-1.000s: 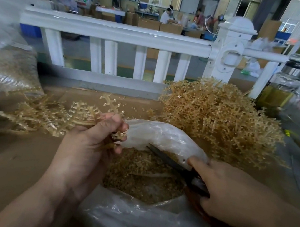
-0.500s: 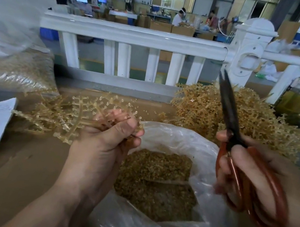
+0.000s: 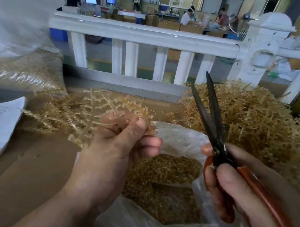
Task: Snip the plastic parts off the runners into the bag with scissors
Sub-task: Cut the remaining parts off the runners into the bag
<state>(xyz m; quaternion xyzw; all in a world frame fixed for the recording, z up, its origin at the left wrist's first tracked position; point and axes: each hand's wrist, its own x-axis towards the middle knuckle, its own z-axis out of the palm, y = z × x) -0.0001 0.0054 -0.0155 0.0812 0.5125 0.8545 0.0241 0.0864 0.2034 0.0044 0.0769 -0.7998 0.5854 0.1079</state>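
Tan plastic runners [image 3: 95, 111], studded with small parts, fan out from our left hand [image 3: 118, 147], whose thumb and curled fingers pinch the stems just above the mouth of the bag [image 3: 179, 135]. Below and between both hands the bag lies open, with a bed of snipped parts [image 3: 163, 175] inside. Our right hand [image 3: 226, 185] is wrapped round the red handles of the scissors [image 3: 216, 142]. The blades point up, slightly parted, off to the right of the left hand and clear of the runners. We judge this a pause between cuts. The next move calls for bringing the blades down to the parts by the left thumb, over the bag, so that pieces drop in. Beyond the right hand a heap [image 3: 260, 126] of more runners rests on the surface [image 3: 21, 162].
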